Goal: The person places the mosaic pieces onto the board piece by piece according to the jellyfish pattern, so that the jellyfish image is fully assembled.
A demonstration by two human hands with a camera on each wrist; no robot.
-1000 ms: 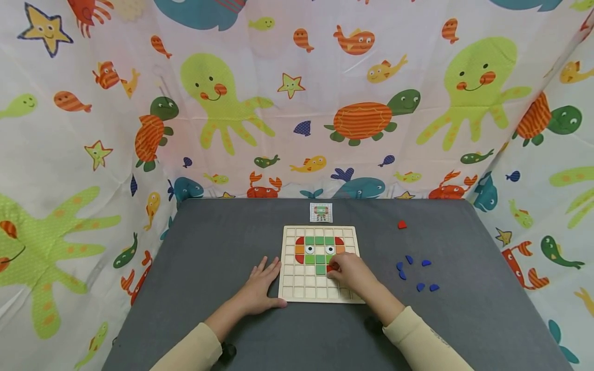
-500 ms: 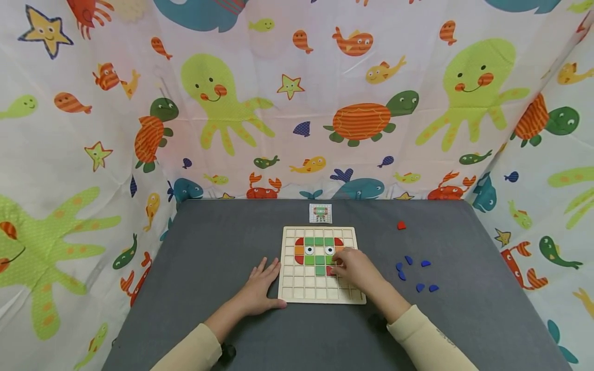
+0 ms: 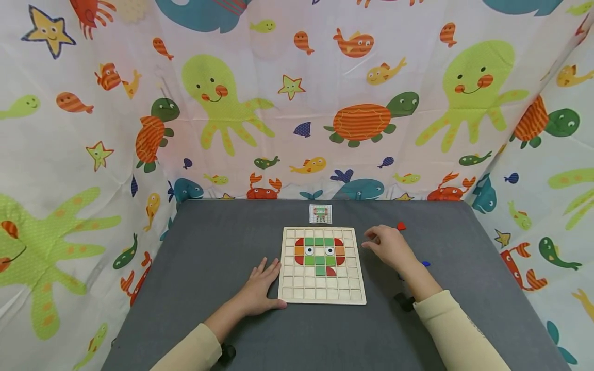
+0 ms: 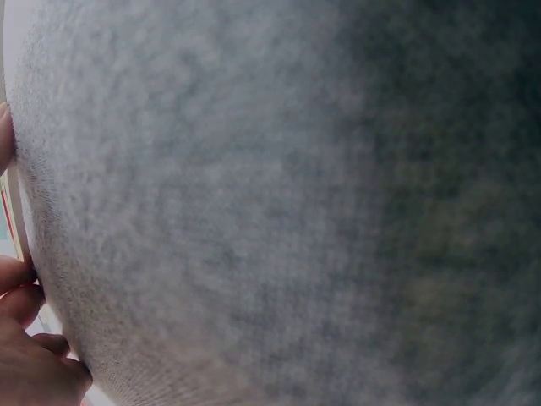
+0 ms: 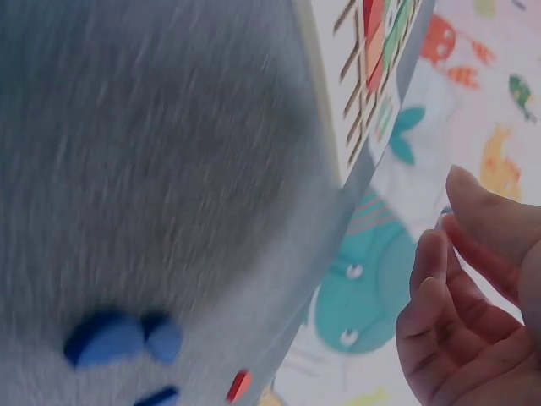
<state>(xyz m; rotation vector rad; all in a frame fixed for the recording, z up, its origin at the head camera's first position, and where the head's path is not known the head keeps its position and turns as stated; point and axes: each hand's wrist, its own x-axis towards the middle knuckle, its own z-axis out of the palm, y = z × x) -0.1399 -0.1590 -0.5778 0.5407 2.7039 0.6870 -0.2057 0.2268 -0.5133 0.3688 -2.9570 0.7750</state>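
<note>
A pale wooden grid board (image 3: 297,295) lies on the grey table, bearing green, red and orange tiles and two eye tiles in the shape of a face. My left hand (image 3: 257,291) lies spread at its left side, fingertips and thumb touching the edge. To the right of the board my right hand (image 3: 390,247) hovers over the table, holding nothing, its fingers loosely bent. Just beyond it sits a loose red piece (image 3: 401,225). A red quarter-round tile (image 3: 331,271) fills a cell below the face. In the right wrist view, blue pieces (image 5: 106,340) lie on the cloth.
A small printed card (image 3: 320,213) with a similar face pattern lies behind the board. One blue half-round piece (image 3: 426,263) shows beside my right wrist; the forearm covers others. A curtain (image 3: 278,113) with sea animals hangs behind the table.
My right hand has let go of the red quarter-round tile on the board and moved right, towards the loose red piece. My left hand has stayed at the board's edge.
</note>
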